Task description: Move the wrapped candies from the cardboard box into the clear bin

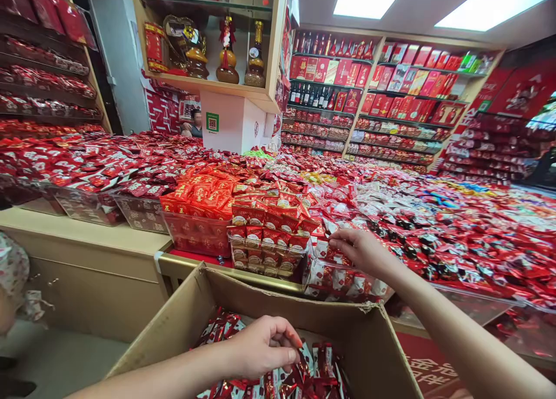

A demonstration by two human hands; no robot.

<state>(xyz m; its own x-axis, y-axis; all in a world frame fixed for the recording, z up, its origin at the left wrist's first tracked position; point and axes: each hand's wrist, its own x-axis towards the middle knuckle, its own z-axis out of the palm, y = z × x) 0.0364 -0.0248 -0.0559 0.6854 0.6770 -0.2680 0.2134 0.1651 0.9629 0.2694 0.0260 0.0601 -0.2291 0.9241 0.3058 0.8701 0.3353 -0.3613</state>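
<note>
Red-and-white wrapped packets point(324, 358) lie in a loose heap at the bottom of the open cardboard box point(269, 295), which sits at 6 o'clock in my head view. I have the left hand point(270, 350) inside that box, just above the heap, its fingers curled inward and the gap between thumb and fingertips narrow; from my seat I cannot tell whether it grips a packet. The right hand point(362, 248) I have at 4 o'clock, over a clear bin point(343, 283) of red-and-white packets just beyond the box's far edge. Its fingers reach inward at the packets there, thumb and forefinger near each other, and I cannot tell whether anything is pinched between them. Next to that bin, at 6 o'clock and nearer my centre, I see stacked rows of red-and-gold packets point(271, 237); at 8 o'clock stands a bin of bright red-orange packets point(195, 205). A gold-coloured rail point(243, 283) runs behind the box. Farther off I read a green-framed QR sign point(212, 122) at 10 to 11 o'clock, glass bottles point(258, 57) at 11 o'clock, and shelves of red boxes point(330, 70) at 1 o'clock. Patterned clothing point(13, 266) shows at the frame edge between 8 and 9 o'clock.
</note>
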